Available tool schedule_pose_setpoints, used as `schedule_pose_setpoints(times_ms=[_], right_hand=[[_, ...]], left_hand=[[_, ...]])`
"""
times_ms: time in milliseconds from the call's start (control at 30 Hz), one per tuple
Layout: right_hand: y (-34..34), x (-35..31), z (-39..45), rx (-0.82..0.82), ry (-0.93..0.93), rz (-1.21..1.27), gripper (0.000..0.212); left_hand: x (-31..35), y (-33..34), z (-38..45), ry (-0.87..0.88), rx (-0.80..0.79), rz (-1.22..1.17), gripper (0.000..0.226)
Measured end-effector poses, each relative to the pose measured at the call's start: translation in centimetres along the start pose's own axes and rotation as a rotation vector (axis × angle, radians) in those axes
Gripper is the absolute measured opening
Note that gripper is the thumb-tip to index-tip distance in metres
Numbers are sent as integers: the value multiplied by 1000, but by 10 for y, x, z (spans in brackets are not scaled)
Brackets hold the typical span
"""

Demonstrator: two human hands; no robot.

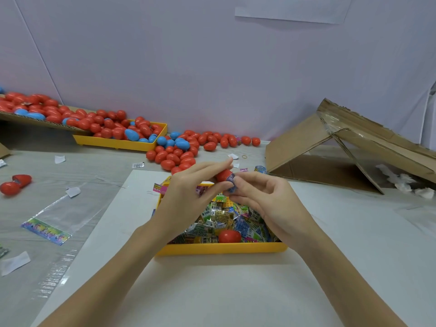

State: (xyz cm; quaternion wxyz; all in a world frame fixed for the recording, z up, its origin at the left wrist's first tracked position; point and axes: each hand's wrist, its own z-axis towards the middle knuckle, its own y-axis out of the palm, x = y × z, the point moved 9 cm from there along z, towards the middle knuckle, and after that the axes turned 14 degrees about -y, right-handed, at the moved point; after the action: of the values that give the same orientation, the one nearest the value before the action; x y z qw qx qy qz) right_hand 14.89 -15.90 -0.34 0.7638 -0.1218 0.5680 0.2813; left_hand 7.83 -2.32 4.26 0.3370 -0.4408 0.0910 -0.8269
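While the fingertips met just above the middle of the frame, the left hand [186,197] held a red shell [223,175] between its thumb and its long fingers, which were curled lightly around it. The right hand [266,201] pinched a small purple packet [231,181] with thumb and first finger; the other fingers were loosely bent and held nothing. The packet touched the open end of the shell, but I could not tell how far it was inside.

Both hands hovered over the far end of a yellow tray [221,248] in the centre of the frame. The tray was full of small printed sachets [221,218], and one red egg [229,236] lay on them near the front wall. The tray stood on a white sheet [212,291] that filled the lower part of the frame.

Behind the hands, a heap of eggs [174,158], mostly red and some blue, lay on the table [106,166]. It reached to a second tray [118,143] at the middle left, also filled with eggs. More eggs lay on a cardboard flat [35,120] at the upper left edge. At the left edge an opened egg [15,184] lay in two joined halves. Below it lay a clear bag [54,220] with a colourful label. At the right a cardboard box [330,147] lay on its side, open toward the camera. A rubber band [244,156] lay between the heap and the box.
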Motion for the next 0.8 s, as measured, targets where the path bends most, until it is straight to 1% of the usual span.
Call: schedule_pose_setpoints(times_ms=[67, 233, 333, 533, 633, 800], right_hand=[[-1, 3, -1, 10, 13, 31, 35], [-1, 3, -2, 37, 29, 110, 33], [-6, -1, -2, 101, -20, 21, 29], [-17, -5, -2, 194, -89, -145, 19], [-19, -6, -2, 189, -93, -211, 15], [-17, -4, -2, 150, -91, -237, 16]], left_hand=[[3, 2, -1, 39, -3, 35, 49], [4, 0, -1, 51, 7, -6, 44], [1, -2, 0, 11, 11, -55, 41], [-9, 2, 2, -136, -53, -216, 34], [-10, 3, 3, -165, -92, -233, 35], [-9, 9, 2, -150, -146, -204, 36]])
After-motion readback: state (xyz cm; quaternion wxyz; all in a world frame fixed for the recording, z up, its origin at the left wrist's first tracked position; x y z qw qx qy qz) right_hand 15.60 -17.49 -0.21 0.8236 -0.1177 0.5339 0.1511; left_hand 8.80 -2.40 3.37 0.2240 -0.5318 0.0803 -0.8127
